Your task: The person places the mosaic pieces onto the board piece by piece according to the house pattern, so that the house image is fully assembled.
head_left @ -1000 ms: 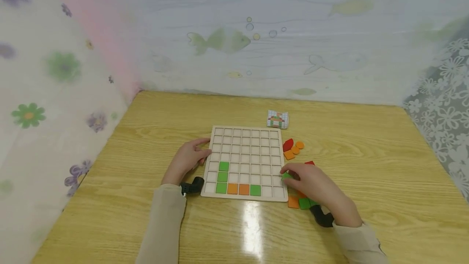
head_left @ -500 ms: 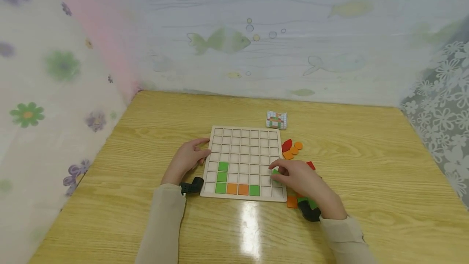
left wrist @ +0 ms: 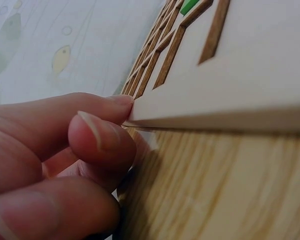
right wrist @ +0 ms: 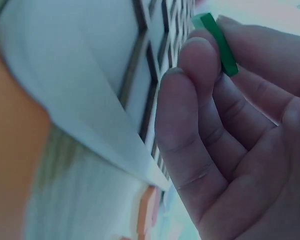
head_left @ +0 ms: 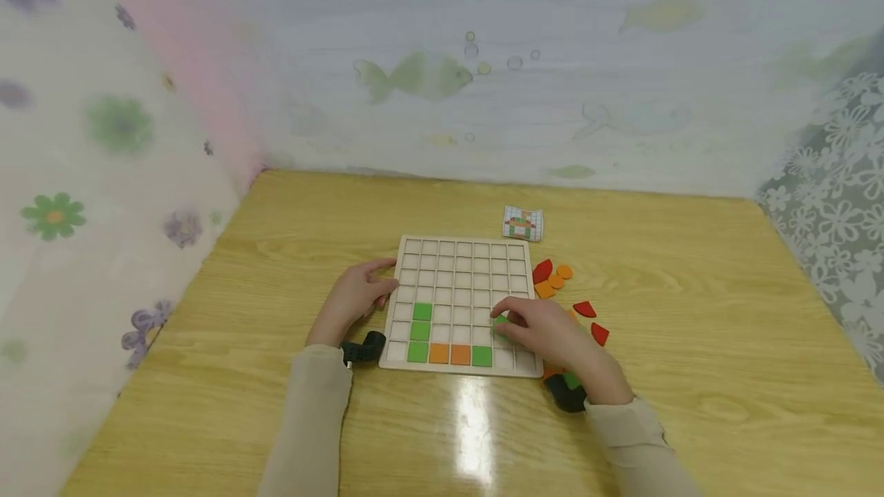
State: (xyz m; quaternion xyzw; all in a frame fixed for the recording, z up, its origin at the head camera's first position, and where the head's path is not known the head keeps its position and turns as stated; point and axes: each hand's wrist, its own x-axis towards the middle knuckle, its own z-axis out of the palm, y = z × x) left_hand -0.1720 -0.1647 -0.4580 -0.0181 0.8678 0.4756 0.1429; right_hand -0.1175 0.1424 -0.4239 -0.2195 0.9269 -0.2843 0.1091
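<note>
A light wooden grid board (head_left: 463, 280) lies on the table. Green square tiles (head_left: 419, 331) fill part of its second column, and two orange tiles (head_left: 450, 354) sit in the bottom row beside another green tile (head_left: 481, 357). My left hand (head_left: 354, 299) rests at the board's left side; in the left wrist view its index fingertip (left wrist: 121, 101) touches the edge, fingers loosely bent. Over the right part of the board, my right hand (head_left: 552, 332) pinches a green square tile (right wrist: 221, 47) between thumb and fingertips, the tile tilted on edge.
A small pattern card (head_left: 522, 223) lies behind the board. Right of the board are red pieces (head_left: 542, 271), orange discs (head_left: 565, 272), an orange square (head_left: 545, 290) and more red pieces (head_left: 599, 334). My right arm partly covers further tiles. A patterned wall (head_left: 442, 121) stands behind the table.
My right hand has moved left from the loose pieces beside the board to over its right columns, carrying the green tile. The left hand has stayed at the board's edge.
</note>
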